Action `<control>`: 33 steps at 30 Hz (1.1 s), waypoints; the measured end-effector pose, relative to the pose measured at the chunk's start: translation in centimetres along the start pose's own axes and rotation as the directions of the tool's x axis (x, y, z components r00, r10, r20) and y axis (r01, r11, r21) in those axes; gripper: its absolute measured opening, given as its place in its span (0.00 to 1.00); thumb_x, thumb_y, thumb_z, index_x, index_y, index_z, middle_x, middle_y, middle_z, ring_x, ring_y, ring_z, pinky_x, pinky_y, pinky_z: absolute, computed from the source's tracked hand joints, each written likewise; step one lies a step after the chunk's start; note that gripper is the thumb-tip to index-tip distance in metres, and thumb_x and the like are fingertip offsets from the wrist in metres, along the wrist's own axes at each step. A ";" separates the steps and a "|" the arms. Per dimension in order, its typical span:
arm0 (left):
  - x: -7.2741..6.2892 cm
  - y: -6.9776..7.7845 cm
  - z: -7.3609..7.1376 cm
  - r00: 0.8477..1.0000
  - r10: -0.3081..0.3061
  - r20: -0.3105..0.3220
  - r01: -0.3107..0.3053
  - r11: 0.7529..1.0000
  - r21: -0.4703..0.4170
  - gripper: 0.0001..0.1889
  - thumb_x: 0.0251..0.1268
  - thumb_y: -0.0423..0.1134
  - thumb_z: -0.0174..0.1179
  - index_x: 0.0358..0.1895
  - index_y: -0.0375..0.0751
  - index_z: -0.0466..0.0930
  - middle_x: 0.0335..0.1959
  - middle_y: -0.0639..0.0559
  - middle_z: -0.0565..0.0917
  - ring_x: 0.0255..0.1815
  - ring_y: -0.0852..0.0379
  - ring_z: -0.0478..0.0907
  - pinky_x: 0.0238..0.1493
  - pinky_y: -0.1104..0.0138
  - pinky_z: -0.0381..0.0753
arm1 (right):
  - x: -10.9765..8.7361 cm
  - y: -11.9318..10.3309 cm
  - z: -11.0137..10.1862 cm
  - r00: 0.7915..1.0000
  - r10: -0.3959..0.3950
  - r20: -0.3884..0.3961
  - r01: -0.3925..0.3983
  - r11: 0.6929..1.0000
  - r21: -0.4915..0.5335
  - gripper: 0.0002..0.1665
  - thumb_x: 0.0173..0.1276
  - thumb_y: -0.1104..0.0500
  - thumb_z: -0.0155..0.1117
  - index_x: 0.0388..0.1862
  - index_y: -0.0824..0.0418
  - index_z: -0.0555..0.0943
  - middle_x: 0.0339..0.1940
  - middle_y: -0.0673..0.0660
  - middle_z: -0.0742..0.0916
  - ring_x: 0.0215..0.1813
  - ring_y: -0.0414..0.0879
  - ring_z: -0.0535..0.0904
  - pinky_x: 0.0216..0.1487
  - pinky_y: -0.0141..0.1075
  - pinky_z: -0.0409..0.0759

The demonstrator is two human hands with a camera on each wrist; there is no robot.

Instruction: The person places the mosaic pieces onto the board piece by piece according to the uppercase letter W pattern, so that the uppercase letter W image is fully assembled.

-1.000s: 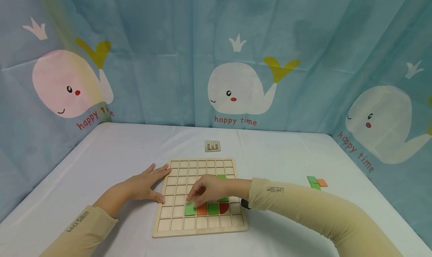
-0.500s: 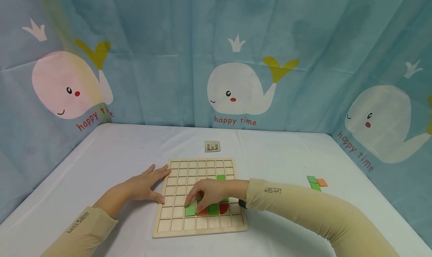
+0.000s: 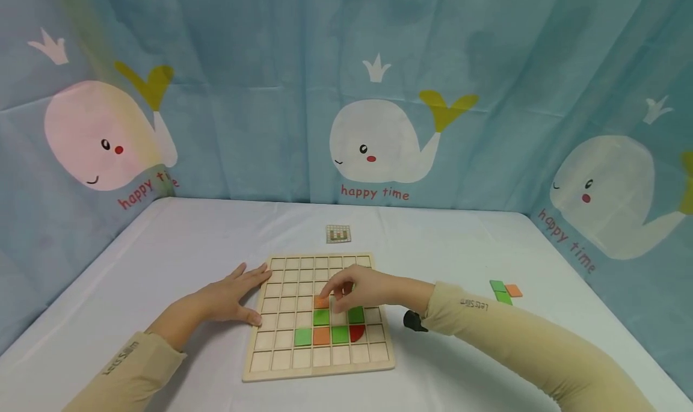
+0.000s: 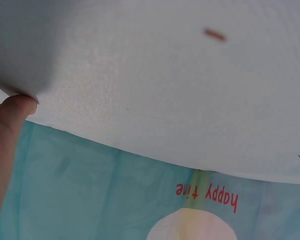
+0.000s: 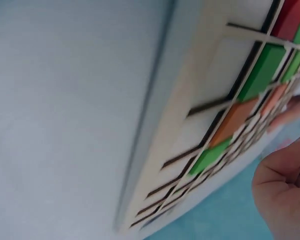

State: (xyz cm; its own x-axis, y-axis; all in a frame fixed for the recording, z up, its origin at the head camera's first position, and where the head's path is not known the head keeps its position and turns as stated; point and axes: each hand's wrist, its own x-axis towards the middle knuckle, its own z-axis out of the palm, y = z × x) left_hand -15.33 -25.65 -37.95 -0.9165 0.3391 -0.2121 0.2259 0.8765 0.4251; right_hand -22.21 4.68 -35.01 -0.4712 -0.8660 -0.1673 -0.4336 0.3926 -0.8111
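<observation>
At the far left we see a pinkish whale [image 3: 97,135] printed on the blue cloth backdrop [image 3: 243,153]; nearer, below a beige left sleeve [image 3: 143,364], the left hand [image 3: 230,298] lies with its fingers spread, their tips and the thumb at the left edge of a flat square pale-wood board [image 3: 284,360] ruled into a grid, which lies on a white cloth [image 3: 449,249]. On the board we find, left to right, a light green square tile [image 3: 303,337]; then a column of an orange square tile [image 3: 322,335], a second green tile [image 3: 321,317] and a second orange tile [image 3: 321,302]; then a third green tile [image 3: 340,334]. Beyond the board lies a small gridded card [image 3: 338,234]. Next comes a red tile with a rounded side [image 3: 357,333]; past it our right wrist view shows a fourth green tile [image 5: 262,72], a third orange tile [image 5: 233,121] and a fifth green tile [image 5: 210,155]. Over these columns is the right hand [image 3: 363,285], fingers loosely bent, forefinger at the second orange tile, with nothing visible between finger and thumb; we cannot tell whether it touches. Farther right, we see a black object [image 3: 414,321] beside the wrist, then two loose green tiles [image 3: 503,297] and a loose orange tile [image 3: 514,290].
</observation>
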 end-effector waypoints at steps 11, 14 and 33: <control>-0.1 -0.4 0.2 1.000 0.000 -0.005 0.000 1.000 -0.018 0.55 0.46 0.61 0.70 0.75 0.38 0.56 0.77 0.38 0.51 0.73 0.25 0.39 0.58 0.28 0.54 | -4.2 1.3 -3.0 0.989 0.050 -0.140 -0.042 0.997 0.061 0.15 0.66 0.66 0.65 0.52 0.68 0.83 0.31 0.50 0.81 0.36 0.45 0.74 0.37 0.36 0.75; -0.1 -0.3 0.1 1.000 -0.001 -0.005 0.001 1.000 -0.015 0.55 0.46 0.60 0.71 0.75 0.38 0.56 0.77 0.38 0.51 0.73 0.25 0.39 0.58 0.28 0.54 | -5.5 1.7 -3.9 0.980 0.074 -0.184 -0.062 0.996 0.071 0.15 0.67 0.66 0.64 0.52 0.69 0.82 0.33 0.51 0.81 0.38 0.47 0.75 0.41 0.41 0.77; 0.1 -0.2 0.1 1.000 0.013 -0.005 -0.013 1.000 -0.016 0.55 0.46 0.62 0.69 0.75 0.37 0.56 0.77 0.38 0.51 0.73 0.25 0.40 0.57 0.27 0.54 | -13.4 4.7 -8.6 0.883 0.222 -0.414 -0.178 0.974 0.143 0.20 0.70 0.56 0.63 0.56 0.65 0.80 0.50 0.57 0.84 0.49 0.59 0.77 0.50 0.47 0.75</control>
State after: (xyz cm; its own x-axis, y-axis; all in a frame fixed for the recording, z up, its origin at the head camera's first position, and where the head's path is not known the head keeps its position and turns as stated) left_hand -15.45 -25.73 -38.09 -0.9151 0.3487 -0.2024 0.2326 0.8666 0.4414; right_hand -24.49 20.81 -31.76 -0.8301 -0.5493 -0.0962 -0.2285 0.4925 -0.8398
